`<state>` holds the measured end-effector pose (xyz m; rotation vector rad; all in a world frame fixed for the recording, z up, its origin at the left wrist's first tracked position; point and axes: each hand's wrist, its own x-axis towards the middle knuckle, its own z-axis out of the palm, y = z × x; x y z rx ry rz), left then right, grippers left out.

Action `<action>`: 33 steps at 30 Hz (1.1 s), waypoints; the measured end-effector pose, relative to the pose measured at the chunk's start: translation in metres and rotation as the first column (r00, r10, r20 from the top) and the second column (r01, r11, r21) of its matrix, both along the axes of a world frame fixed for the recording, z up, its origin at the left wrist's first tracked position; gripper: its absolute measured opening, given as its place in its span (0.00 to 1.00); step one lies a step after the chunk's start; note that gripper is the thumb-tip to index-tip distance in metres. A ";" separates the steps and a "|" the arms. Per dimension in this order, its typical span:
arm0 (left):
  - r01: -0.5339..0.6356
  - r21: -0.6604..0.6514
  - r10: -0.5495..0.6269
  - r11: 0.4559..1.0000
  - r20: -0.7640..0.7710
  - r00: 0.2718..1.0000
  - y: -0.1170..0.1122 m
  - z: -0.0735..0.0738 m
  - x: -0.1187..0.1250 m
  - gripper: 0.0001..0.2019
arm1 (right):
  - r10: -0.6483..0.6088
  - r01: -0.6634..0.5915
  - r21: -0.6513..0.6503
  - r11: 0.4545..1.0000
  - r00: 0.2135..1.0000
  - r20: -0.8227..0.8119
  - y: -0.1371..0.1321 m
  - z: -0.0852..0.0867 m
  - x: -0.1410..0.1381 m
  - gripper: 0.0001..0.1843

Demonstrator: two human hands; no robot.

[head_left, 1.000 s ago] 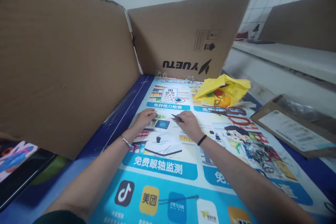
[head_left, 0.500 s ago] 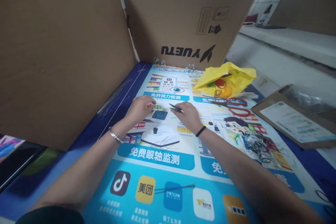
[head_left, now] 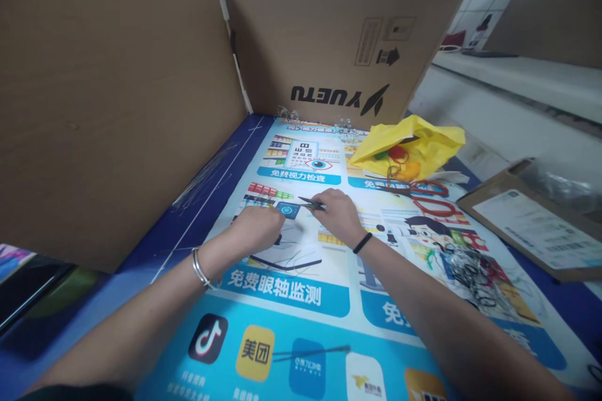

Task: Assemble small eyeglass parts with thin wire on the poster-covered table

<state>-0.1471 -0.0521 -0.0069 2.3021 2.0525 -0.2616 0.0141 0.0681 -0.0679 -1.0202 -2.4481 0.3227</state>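
Head view: gripping, in the closed right hand (head_left: 338,213), a slim, dark, pointed metal tool (head_left: 316,205) with parted tips, aimed toward the left edge of the blue, poster-covered desk (head_left: 197,229). Holding the left hand (head_left: 259,230) fisted near those tips; cannot tell its contents. Could nip left fingers (head_left: 276,215) by closing too close. Could drag the black, stringy tangle (head_left: 470,272) near the right edge by swinging the right forearm (head_left: 414,285).

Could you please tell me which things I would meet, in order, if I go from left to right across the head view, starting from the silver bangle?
Silver bangle, left hand, dark pointed tool, right hand, yellow bag, labelled cardboard box.
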 end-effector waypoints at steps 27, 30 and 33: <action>0.005 0.127 -0.035 0.992 0.229 0.973 0.002 -0.012 0.001 0.06 | 0.504 -0.505 0.019 0.863 0.856 -0.118 -0.014 0.002 0.003 0.13; 0.010 0.127 -0.046 0.992 0.285 0.958 0.004 -0.012 0.000 0.06 | 0.511 -0.511 0.019 0.860 0.857 -0.068 -0.015 0.002 0.002 0.11; -0.067 0.164 -0.022 0.984 0.488 0.873 0.009 -0.015 -0.002 0.06 | 0.465 -0.466 0.027 0.884 0.876 -0.129 -0.015 0.003 0.001 0.08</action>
